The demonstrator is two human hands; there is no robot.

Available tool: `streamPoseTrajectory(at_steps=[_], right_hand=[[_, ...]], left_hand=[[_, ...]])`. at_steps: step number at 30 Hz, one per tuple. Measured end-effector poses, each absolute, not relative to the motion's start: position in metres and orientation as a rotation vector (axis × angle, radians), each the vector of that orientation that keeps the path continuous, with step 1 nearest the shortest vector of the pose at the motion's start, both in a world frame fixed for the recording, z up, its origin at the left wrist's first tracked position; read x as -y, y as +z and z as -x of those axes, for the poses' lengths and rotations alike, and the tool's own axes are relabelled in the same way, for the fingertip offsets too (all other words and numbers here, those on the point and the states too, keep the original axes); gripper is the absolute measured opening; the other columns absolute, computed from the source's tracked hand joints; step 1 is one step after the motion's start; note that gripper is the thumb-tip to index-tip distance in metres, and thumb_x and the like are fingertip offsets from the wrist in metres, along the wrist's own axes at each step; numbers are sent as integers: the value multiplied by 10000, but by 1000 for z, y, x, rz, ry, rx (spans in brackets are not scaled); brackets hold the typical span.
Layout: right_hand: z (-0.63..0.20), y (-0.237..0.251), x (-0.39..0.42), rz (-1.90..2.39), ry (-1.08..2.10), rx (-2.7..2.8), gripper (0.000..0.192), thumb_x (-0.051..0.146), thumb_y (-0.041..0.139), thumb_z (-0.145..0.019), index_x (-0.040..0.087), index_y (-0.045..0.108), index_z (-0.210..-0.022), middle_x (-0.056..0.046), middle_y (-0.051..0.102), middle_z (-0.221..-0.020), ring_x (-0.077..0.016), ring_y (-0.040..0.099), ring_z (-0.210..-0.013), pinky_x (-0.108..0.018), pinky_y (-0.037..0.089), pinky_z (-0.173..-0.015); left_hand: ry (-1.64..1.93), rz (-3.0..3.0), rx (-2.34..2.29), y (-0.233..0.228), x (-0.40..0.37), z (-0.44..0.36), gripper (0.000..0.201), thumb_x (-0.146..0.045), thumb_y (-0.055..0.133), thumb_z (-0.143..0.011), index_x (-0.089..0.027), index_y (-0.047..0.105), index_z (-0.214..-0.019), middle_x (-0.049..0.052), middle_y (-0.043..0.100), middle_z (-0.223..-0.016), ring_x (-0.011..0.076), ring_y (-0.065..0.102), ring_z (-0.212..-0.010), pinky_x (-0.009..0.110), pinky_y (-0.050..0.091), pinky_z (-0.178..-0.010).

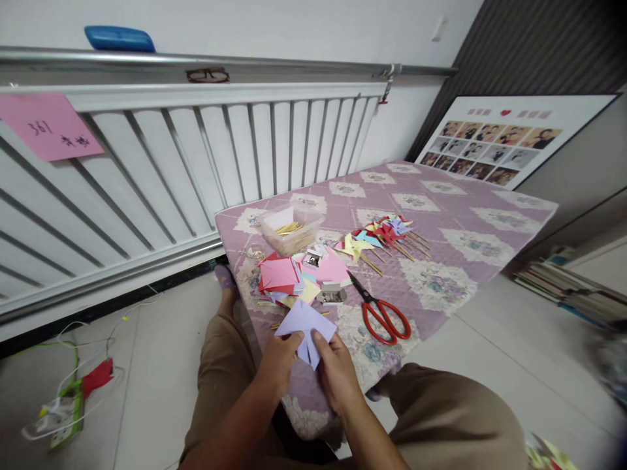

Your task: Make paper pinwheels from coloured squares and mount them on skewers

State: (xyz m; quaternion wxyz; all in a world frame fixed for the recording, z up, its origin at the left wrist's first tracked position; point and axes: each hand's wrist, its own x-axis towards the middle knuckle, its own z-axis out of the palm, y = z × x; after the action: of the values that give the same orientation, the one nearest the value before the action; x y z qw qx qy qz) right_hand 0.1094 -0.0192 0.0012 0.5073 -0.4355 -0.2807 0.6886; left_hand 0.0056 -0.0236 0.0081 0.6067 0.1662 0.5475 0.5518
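A lavender paper square (pixel 304 321) with slits cut in from its corners is held between my two hands above the table's near end. My left hand (pixel 284 352) pinches its left side, thumb on top. On the right side, my right hand (pixel 334 358) grips it the same way, and the fingers beneath are hidden by the paper. Just beyond lies a pile of coloured paper squares (pixel 280 274), pink on top. Red-handled scissors (pixel 385 320) rest to the right of my hands, blades pointing away from me. Two small open boxes (pixel 332 295) with shiny contents sit beside the pile.
A clear plastic box (pixel 291 228) of thin sticks stands near the radiator (pixel 259 147). Several finished paper pinwheels (pixel 382 235) on sticks lie in a bunch farther right. A framed photo board (pixel 509 140) leans at the table's far end. Cables and a power strip (pixel 68 414) lie on the floor.
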Motion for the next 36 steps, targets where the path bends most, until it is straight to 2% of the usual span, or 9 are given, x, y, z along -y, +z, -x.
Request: streamPoseTrajectory(at_steps=[5, 9, 13, 17, 23, 30, 36], right_hand=[[-124, -15, 23, 1010, 1386, 747, 187, 382, 677, -807, 256, 576, -904, 39, 640, -734, -150, 627, -706, -278, 524, -721], [-128, -27, 35, 1015, 1145, 1190, 281, 252, 626, -844, 247, 537, -1110, -9, 659, -859, -166, 643, -828, -298, 524, -805], [-127, -27, 42, 1003, 1009, 1608, 348, 169, 544, -862, 227, 550, -1205, -33, 663, -878, -168, 645, -791, -277, 535, -750], [-128, -21, 38, 1076, 945, 1665, 254, 175, 533, -854, 218, 618, -1090, -41, 671, -884, -179, 639, -769, -273, 532, -726], [-129, -10, 34, 1099, 1050, 1542, 86, 261, 572, -848, 211, 629, -888, -20, 628, -770, -176, 604, -710, -256, 504, -659], [-122, -5, 30, 1213, 1065, 1458, 191, 341, 564, -833, 200, 559, -704, 1, 536, -675, -172, 528, -650, -269, 451, -619], [-116, -7, 28, 1265, 1011, 1410, 208, 337, 547, -823, 208, 511, -664, 18, 497, -640, -161, 488, -615, -268, 425, -600]], left_hand=[[1368, -219, -1034, 15, 18, 5, 239, -250, 776, -570, -131, 677, -752, 39, 697, -666, 168, 630, -594, 273, 488, -591], [1379, -193, -1025, 8, 18, 14, 270, -234, 779, -583, -134, 670, -809, 32, 705, -731, 142, 624, -618, 255, 491, -610], [1322, -227, -1004, 3, 21, 16, 282, -228, 771, -584, -116, 668, -822, 32, 685, -709, 141, 606, -613, 262, 486, -618], [1259, -254, -1020, 5, 25, 14, 248, -241, 757, -577, -127, 650, -769, 11, 649, -640, 141, 582, -576, 261, 463, -584], [1224, -307, -1111, 9, 30, 8, 208, -245, 732, -599, -146, 632, -752, -11, 620, -614, 118, 529, -519, 239, 405, -524], [1204, -351, -1218, 12, 33, 3, 149, -246, 697, -619, -172, 622, -725, -15, 601, -602, 117, 508, -502, 236, 394, -505], [1220, -376, -1248, 13, 35, 0, 218, -270, 717, -595, -166, 608, -752, -9, 603, -633, 120, 511, -519, 240, 404, -520]])
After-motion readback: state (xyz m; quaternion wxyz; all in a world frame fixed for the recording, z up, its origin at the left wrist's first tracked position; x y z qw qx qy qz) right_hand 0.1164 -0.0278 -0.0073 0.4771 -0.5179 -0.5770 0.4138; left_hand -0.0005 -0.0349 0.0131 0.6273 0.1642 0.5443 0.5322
